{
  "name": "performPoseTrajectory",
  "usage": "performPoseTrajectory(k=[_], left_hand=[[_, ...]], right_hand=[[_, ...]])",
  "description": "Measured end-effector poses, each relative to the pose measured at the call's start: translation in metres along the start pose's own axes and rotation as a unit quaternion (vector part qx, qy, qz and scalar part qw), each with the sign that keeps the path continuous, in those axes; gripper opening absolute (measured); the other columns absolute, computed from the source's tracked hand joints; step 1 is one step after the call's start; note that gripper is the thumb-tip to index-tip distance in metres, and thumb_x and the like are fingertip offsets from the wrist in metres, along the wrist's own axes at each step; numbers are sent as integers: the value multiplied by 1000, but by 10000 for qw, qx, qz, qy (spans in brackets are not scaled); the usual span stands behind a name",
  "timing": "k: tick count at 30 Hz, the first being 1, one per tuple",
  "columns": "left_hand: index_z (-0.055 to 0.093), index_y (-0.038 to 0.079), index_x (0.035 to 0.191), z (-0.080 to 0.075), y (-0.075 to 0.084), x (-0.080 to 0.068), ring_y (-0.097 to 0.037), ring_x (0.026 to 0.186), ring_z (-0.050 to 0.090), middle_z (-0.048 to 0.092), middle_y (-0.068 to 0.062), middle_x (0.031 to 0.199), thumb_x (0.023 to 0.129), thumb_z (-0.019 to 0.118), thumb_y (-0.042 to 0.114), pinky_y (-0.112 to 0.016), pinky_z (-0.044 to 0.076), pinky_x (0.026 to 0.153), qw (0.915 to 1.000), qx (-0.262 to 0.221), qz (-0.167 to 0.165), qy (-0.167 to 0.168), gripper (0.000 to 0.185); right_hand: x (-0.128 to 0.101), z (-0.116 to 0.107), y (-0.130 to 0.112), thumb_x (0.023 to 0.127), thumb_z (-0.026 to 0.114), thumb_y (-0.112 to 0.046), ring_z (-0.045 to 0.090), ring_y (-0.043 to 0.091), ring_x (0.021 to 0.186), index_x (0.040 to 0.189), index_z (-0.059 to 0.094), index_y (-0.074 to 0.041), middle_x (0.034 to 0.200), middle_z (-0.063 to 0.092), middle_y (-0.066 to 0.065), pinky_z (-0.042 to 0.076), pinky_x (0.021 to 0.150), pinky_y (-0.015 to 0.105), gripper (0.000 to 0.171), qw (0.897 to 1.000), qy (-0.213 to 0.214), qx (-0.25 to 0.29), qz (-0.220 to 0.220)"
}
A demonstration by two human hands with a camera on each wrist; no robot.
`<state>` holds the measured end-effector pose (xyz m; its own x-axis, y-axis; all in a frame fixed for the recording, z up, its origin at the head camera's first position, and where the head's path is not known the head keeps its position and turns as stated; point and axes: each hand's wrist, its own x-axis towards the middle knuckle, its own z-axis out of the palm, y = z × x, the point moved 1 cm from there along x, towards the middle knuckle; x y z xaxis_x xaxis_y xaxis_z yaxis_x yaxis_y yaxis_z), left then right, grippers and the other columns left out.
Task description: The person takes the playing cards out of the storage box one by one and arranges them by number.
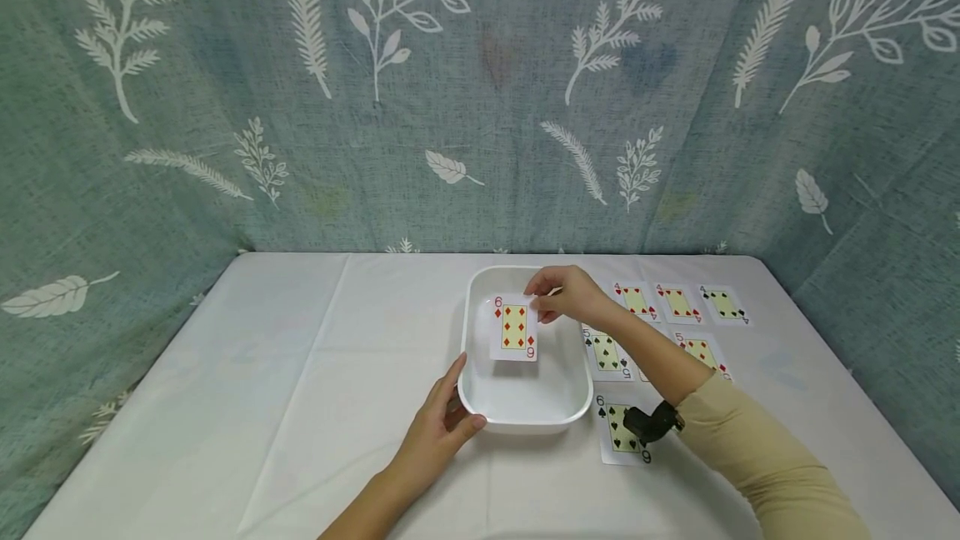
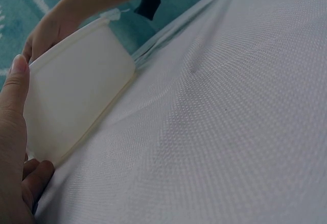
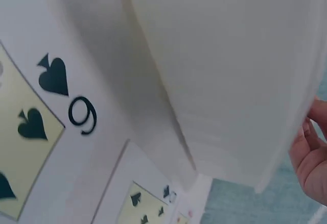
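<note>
In the head view my right hand (image 1: 572, 293) pinches a six of diamonds (image 1: 514, 328) by its upper right corner, face up, over a white plastic tub (image 1: 525, 397). My left hand (image 1: 433, 433) grips the tub's near left corner, thumb at the front rim and fingers along the left side. The left wrist view has the left thumb (image 2: 19, 66) against the tub's wall (image 2: 82, 76), with curled fingers low beside its base. Beyond the tub's rim in the right wrist view, part of the right hand (image 3: 311, 157) shows; the card is hidden there.
Right of the tub lie face-up cards in rows: fours (image 1: 678, 304) at the back, fives (image 1: 606, 353) in the middle, a six of spades (image 1: 619, 422) in front. The right forearm partly covers some. A white cloth (image 1: 360, 340) covers the table before a leaf-patterned curtain (image 1: 450, 123).
</note>
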<state>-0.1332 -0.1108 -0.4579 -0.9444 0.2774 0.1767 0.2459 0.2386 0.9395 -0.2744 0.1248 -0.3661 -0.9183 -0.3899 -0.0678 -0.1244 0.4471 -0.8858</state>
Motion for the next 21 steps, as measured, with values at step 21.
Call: performPoseTrajectory(k=[21], left_hand=[[16, 27, 152, -1, -5, 0, -30, 125, 48, 39, -12, 138, 89, 66, 18, -31, 44, 103, 9996, -201, -74, -158, 81]], right_hand=[[-45, -36, -7, 89, 64, -3, 66, 20, 70, 105, 62, 3, 89, 60, 14, 61, 71, 41, 17, 9999, -68, -24, 149]])
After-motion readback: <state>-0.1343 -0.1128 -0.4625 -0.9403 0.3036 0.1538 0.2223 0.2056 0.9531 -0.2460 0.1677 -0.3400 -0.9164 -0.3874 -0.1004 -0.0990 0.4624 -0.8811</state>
